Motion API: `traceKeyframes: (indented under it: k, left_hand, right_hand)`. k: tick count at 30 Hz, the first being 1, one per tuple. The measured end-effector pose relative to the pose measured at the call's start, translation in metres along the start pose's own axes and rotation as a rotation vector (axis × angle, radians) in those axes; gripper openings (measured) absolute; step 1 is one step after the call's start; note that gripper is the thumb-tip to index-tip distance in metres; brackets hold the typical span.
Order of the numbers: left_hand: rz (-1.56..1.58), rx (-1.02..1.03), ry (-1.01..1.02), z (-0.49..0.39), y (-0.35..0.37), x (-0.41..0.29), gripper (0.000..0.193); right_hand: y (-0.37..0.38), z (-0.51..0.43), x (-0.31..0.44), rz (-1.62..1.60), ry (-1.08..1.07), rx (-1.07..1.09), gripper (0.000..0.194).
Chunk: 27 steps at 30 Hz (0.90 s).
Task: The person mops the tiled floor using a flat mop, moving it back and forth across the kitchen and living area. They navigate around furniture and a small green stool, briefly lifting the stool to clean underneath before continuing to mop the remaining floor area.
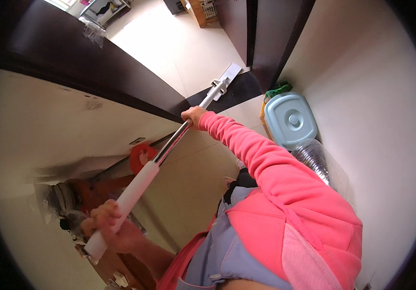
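Observation:
A flat mop (131,190) with a white grip sleeve and metal pole runs diagonally across the view. My left hand (108,226), slightly blurred, is wrapped around the white sleeve near its end. Farther along, my right hand (194,116), in a pink sleeve, grips the pole just past its shiny metal stretch. The white mop head (225,81) lies at the doorway, across the dark threshold strip (240,90) and the pale tiles beyond. Its underside is hidden.
Dark door frame parts (139,78) flank the doorway. A light blue lidded bin (291,121) stands by the right wall, beside a clear ribbed plastic container (311,157). To the left are a red object (142,158) and a cluttered wooden piece of furniture (111,266). A shelf (106,12) stands beyond the doorway.

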State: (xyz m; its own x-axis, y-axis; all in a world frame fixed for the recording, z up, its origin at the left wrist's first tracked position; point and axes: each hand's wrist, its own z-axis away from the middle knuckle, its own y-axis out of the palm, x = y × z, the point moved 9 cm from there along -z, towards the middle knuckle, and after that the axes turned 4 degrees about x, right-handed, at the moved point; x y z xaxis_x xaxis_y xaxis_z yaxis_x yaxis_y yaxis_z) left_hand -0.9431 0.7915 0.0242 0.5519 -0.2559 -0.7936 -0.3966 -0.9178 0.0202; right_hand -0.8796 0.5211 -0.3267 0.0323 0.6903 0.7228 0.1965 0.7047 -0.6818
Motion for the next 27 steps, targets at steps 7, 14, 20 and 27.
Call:
traceKeyframes:
  k: [7, 14, 20, 27]
  left_hand:
    - [0.249, 0.233, -0.043, -0.041, 0.011, -0.015, 0.021]
    - [0.354, 0.39, 0.007, -0.047, -0.017, -0.027, 0.028]
    - [0.309, 0.51, 0.018, -0.045, -0.094, -0.033, 0.03]
    - [-0.187, 0.558, 0.223, -0.081, -0.22, -0.061, 0.03]
  right_hand:
    - [-0.006, 0.041, 0.025, -0.028, -0.004, -0.374, 0.006]
    - [-0.004, 0.072, 0.058, -0.062, -0.018, -0.53, 0.012]
    - [0.042, 0.093, 0.112, -0.09, 0.077, -0.635, 0.019]
    - [0.111, 0.1, 0.195, -0.131, 0.16, -0.503, 0.023]
